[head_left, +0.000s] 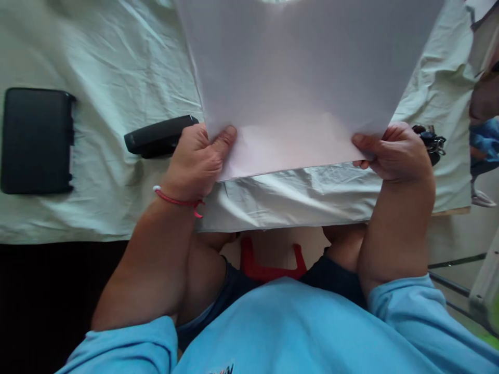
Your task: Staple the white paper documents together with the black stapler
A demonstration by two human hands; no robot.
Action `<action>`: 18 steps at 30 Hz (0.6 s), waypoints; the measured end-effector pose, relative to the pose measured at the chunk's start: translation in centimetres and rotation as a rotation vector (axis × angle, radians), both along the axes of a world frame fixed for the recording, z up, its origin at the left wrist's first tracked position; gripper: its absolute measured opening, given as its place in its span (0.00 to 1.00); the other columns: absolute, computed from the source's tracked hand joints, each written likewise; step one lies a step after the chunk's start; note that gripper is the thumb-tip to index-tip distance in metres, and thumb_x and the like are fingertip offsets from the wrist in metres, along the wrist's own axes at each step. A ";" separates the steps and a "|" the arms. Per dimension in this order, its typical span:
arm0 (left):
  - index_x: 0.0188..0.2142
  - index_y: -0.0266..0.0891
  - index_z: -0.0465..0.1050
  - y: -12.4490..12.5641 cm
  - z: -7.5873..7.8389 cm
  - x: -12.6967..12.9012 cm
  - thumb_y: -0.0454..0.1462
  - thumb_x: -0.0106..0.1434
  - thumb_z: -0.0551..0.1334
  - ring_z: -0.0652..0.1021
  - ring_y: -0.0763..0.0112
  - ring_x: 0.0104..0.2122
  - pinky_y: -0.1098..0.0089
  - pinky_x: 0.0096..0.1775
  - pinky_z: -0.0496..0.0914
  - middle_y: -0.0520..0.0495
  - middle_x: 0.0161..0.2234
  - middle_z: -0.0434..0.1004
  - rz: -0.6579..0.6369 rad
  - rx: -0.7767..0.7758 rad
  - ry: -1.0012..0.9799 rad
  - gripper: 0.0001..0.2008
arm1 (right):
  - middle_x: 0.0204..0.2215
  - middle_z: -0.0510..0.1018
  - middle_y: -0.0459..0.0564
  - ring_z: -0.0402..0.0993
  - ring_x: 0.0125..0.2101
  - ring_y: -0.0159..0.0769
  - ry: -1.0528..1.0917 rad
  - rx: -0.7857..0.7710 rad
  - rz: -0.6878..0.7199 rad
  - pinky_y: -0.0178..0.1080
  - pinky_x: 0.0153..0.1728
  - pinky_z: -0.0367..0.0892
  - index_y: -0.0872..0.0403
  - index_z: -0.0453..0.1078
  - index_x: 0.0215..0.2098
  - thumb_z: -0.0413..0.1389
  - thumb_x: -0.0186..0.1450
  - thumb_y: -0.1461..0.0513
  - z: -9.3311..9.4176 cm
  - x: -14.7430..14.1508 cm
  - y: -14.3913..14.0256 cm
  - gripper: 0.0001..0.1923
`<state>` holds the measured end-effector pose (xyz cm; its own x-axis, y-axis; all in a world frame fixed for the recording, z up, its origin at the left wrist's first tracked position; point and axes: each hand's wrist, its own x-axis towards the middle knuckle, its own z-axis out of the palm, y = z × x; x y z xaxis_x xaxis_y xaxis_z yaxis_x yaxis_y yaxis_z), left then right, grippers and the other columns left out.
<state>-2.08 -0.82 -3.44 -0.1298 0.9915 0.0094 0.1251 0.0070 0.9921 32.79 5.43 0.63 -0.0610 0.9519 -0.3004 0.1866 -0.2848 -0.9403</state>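
Observation:
A large white sheet of paper (296,88), perhaps a small stack, is held up over the cloth-covered table and runs out of view at the top. My left hand (202,156) grips its near left corner, thumb on top and fingers underneath. At the near right corner my right hand (401,150) pinches it the same way, with some fingertips showing below the edge. Just left of my left hand lies a black stapler-like object (159,136), partly hidden by that hand. A bunch of keys (431,143) rests beside my right hand.
A black plastic case (38,140) lies at the left on the wrinkled pale tablecloth (117,72). The table's near edge runs just in front of my lap. A red stool (273,267) shows between my legs. Metal bars (460,265) stand at the lower right.

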 end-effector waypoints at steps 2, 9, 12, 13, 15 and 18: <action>0.38 0.41 0.82 0.1 -0.4 -0.5 0.55 0.64 0.75 0.82 0.60 0.34 0.54 0.45 0.82 0.44 0.35 0.85 -0.051 -0.067 -0.032 0.20 | 0.27 0.74 0.49 0.65 0.21 0.25 -0.003 -0.019 -0.019 0.31 0.18 0.65 0.57 0.72 0.29 0.77 0.53 0.60 0.0 -0.1 0.2 0.19; 0.39 0.42 0.79 0.1 -0.8 -2.0 0.46 0.66 0.74 0.72 0.70 0.18 0.66 0.22 0.69 0.47 0.29 0.80 -0.201 -0.284 -0.090 0.12 | 0.26 0.75 0.48 0.66 0.19 0.25 -0.013 -0.069 -0.094 0.29 0.15 0.61 0.57 0.72 0.33 0.77 0.50 0.60 0.3 -0.6 0.6 0.21; 0.42 0.42 0.75 -0.4 -0.7 -1.6 0.39 0.64 0.73 0.72 0.71 0.17 0.68 0.22 0.68 0.49 0.29 0.82 -0.163 -0.261 -0.048 0.11 | 0.25 0.72 0.46 0.64 0.17 0.24 -0.011 -0.102 -0.126 0.28 0.14 0.58 0.57 0.71 0.33 0.73 0.53 0.63 0.6 -1.4 0.6 0.17; 0.43 0.43 0.73 -0.6 -0.8 -1.4 0.37 0.64 0.72 0.72 0.71 0.17 0.68 0.22 0.68 0.50 0.28 0.83 -0.141 -0.256 -0.015 0.11 | 0.24 0.72 0.46 0.64 0.17 0.23 -0.008 -0.105 -0.136 0.27 0.14 0.58 0.57 0.71 0.32 0.72 0.53 0.63 0.6 -1.7 0.6 0.16; 0.45 0.44 0.71 -1.2 -1.2 -0.7 0.36 0.64 0.69 0.74 0.69 0.17 0.66 0.27 0.73 0.53 0.27 0.83 -0.045 -0.217 0.105 0.12 | 0.24 0.72 0.45 0.63 0.17 0.22 -0.001 -0.100 -0.142 0.26 0.13 0.57 0.56 0.70 0.30 0.71 0.52 0.62 0.6 -2.2 0.6 0.15; 0.56 0.46 0.71 -2.0 -1.5 0.2 0.34 0.63 0.68 0.82 0.58 0.27 0.58 0.44 0.79 0.56 0.25 0.79 0.160 -0.051 0.363 0.22 | 0.23 0.69 0.43 0.61 0.17 0.21 0.013 -0.097 -0.151 0.25 0.13 0.55 0.56 0.69 0.29 0.72 0.51 0.60 0.3 -2.8 0.7 0.17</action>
